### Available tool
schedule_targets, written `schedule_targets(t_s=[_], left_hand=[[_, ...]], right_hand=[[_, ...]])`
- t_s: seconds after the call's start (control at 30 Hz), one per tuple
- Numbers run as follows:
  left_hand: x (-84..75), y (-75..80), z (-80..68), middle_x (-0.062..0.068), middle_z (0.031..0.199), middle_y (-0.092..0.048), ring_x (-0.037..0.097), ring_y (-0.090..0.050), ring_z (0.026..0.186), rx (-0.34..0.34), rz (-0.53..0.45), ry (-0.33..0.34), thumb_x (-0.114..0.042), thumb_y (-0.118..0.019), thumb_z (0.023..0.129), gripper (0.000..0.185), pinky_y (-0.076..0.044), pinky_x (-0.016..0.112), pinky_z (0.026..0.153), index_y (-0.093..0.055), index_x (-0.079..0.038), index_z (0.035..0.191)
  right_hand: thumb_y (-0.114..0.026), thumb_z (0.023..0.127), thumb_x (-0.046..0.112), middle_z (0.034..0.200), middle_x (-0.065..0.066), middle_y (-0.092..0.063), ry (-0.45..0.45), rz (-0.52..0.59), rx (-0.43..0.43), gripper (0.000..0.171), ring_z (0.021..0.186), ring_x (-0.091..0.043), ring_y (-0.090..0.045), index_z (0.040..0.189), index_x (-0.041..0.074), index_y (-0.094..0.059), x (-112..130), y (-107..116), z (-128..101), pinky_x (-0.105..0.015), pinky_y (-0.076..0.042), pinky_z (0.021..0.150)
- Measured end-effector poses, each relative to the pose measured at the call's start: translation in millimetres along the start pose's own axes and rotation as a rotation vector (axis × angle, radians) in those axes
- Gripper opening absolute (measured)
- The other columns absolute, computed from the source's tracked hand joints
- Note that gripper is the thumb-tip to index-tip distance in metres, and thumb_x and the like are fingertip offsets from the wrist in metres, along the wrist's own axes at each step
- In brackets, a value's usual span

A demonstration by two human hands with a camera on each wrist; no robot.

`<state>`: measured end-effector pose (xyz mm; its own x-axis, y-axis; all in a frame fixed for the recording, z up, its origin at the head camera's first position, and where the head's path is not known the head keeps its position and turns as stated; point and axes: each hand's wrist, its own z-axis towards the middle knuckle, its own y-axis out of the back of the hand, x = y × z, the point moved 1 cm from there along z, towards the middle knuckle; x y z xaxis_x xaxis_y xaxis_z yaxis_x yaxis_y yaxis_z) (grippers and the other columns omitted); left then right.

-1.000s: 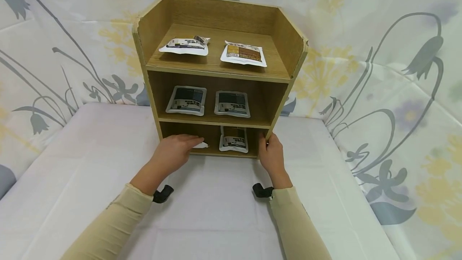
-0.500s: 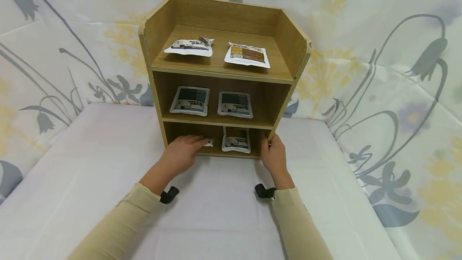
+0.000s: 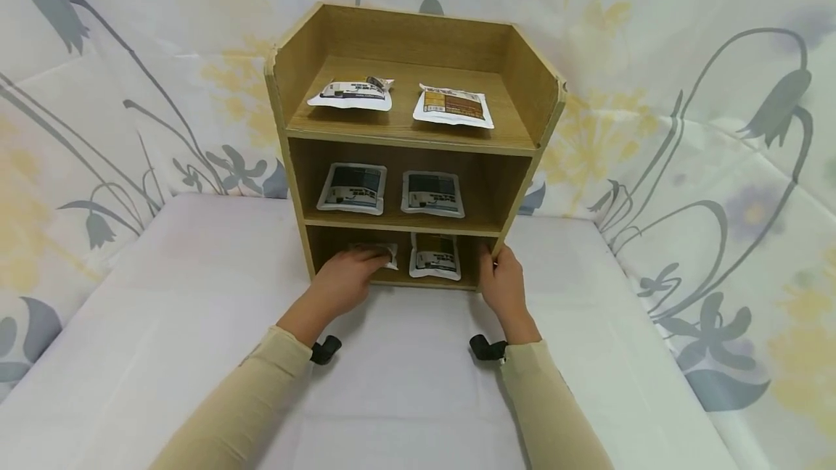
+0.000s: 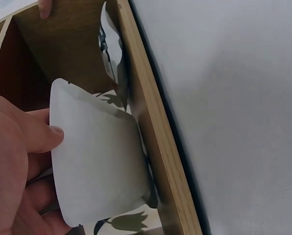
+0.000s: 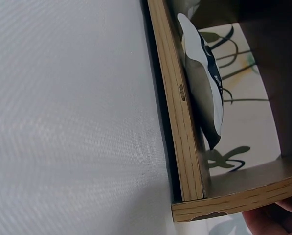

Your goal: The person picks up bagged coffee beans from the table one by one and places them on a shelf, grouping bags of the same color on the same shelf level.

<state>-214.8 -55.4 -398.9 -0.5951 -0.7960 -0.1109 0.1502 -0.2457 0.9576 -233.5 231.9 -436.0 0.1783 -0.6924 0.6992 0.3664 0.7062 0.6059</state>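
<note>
— Pouch (image 4: 99, 164), white and flat: where does it sit, and what has hold of it?

— Low in the middle of the head view, in the bottom compartment of the wooden shelf (image 3: 418, 138), left half. The left hand (image 3: 349, 278) reaches into that opening; in the left wrist view the thumb lies over the pouch's near edge and the fingers (image 4: 35, 198) curl beneath it, so it is pinched at one side. Its far edge is just beside the shelf's front board.

— How would it handle?

— Light and limp, I'd judge. The skin is smooth film, the corners rounded, and it bows a little across its face, so it should bend rather than hold its shape. Slippery too, most likely. A pinch on the flat sealed rim, thumb above and fingers below, looks surer than squeezing the belly.

— And the other hand?

— The right hand (image 3: 504, 283) is at the lower right corner of the shelf, fingers wrapped round the side panel, gripping the wood. Only a fingertip shows in the right wrist view, at the bottom right.

— Anything close by?

— A second pouch (image 3: 435, 260), dark-labelled, stands in the right half of the same compartment, apart from the white one. Four more lie on the two levels above. The shelf stands on a worktop (image 3: 196, 296) covered in white cloth.
</note>
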Motion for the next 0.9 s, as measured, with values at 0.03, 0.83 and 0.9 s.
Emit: schedule_targets(t_s=[0.03, 0.83, 0.9], left_hand=[[-0.3, -0.5, 1.1, 0.007, 0.132, -0.062, 0.028, -0.061, 0.119, 0.012, -0.001, 0.008, 0.002, -0.057, 0.088, 0.042, -0.051, 0.043, 0.098, -0.064, -0.012, 0.127], [18.2, -20.0, 19.9, 0.006, 0.136, -0.058, 0.026, -0.058, 0.121, 0.159, -0.038, 0.080, 0.006, -0.053, 0.090, 0.044, -0.052, 0.038, 0.097, -0.063, -0.014, 0.128], [20.1, -19.5, 19.3, 0.007, 0.135, -0.058, 0.027, -0.059, 0.120, 0.162, -0.037, 0.079, 0.006, -0.053, 0.090, 0.044, -0.052, 0.038, 0.096, -0.063, -0.014, 0.127]], right_hand=[[-0.041, 0.103, 0.034, 0.099, -0.019, -0.062, 0.002, -0.001, 0.001, 0.041, 0.089, -0.032, -0.064, 0.109, -0.002, -0.059, -0.8, 0.1, 0.5, -0.046, -0.054, 0.073], [-0.038, 0.104, 0.037, 0.104, -0.020, -0.063, 0.011, -0.008, 0.001, 0.045, 0.094, -0.033, -0.065, 0.116, -0.002, -0.058, -4.1, -1.8, -0.8, -0.048, -0.055, 0.076], [-0.038, 0.103, 0.037, 0.103, -0.019, -0.062, 0.012, -0.003, -0.002, 0.045, 0.093, -0.033, -0.065, 0.115, -0.002, -0.058, -3.0, -2.0, -1.0, -0.048, -0.055, 0.075]])
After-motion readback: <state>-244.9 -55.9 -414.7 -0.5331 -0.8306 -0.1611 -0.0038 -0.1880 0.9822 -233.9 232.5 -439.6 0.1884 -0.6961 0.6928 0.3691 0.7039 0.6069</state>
